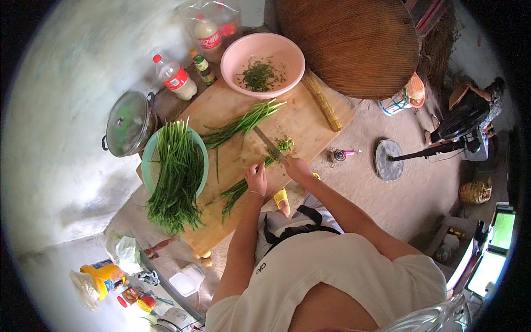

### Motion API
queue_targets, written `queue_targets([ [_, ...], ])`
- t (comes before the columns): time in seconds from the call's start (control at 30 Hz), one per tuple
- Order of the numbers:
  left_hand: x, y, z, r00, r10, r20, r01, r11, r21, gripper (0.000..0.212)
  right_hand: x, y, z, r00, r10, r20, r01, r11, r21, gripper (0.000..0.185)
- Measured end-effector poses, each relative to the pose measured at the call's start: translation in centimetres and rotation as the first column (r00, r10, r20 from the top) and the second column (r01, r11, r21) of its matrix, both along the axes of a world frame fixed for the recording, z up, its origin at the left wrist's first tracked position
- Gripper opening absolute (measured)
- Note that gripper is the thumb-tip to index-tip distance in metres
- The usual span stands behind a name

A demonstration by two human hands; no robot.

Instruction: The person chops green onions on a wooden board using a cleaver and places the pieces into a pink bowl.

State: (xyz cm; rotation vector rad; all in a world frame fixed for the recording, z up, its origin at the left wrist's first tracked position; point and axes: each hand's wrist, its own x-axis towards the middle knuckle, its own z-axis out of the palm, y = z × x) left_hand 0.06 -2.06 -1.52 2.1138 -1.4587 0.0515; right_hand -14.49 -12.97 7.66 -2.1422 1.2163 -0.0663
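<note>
My right hand (298, 169) grips a knife (269, 143), its blade lying across a bunch of green chives on the wooden board (315, 112). Fingers bent, my left hand (256, 178) presses on the same bunch (235, 190) just left of the blade. Chopped pieces (285, 144) lie beyond the blade. Another bunch of chives (244, 122) rests farther back on the board. At the left, a green colander (202, 155) holds a big heap of long chives (174, 178). A pink basin (294, 54) with chopped greens stands at the back.
A short straw brush (321, 99) lies at the board's right. Behind the board stand plastic bottles (176, 79) and a dark sauce bottle (203, 68). A glass-lidded pot (127, 123) is beside the colander. A round-based stand (389, 159) is on the floor; another person (489, 95) is at far right.
</note>
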Motion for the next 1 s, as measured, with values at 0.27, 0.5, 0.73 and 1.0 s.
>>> queue_targets([
  [0.27,-0.2,-0.3,0.9,1.000,0.002,-0.001,-0.002,0.998,0.059,0.031,-0.7,1.5,1.6,0.996,0.066,-0.067,-0.069,0.997,-0.033,0.022],
  [0.5,-0.3,-0.5,1.8,0.997,0.000,0.079,-0.002,1.000,0.026,0.030,-0.3,1.5,-1.1,0.973,0.149,-0.177,-0.157,0.987,-0.036,0.021],
  [0.73,-0.3,-0.5,1.3,0.998,-0.005,0.067,0.003,1.000,0.022,0.029,1.5,1.0,-2.5,0.974,0.153,-0.169,-0.160,0.987,-0.028,0.021],
  [1.0,-0.3,-0.2,1.3,1.000,0.007,0.027,-0.009,0.998,0.059,0.035,1.4,0.7,-2.6,0.968,0.169,-0.184,-0.172,0.985,-0.004,0.022],
])
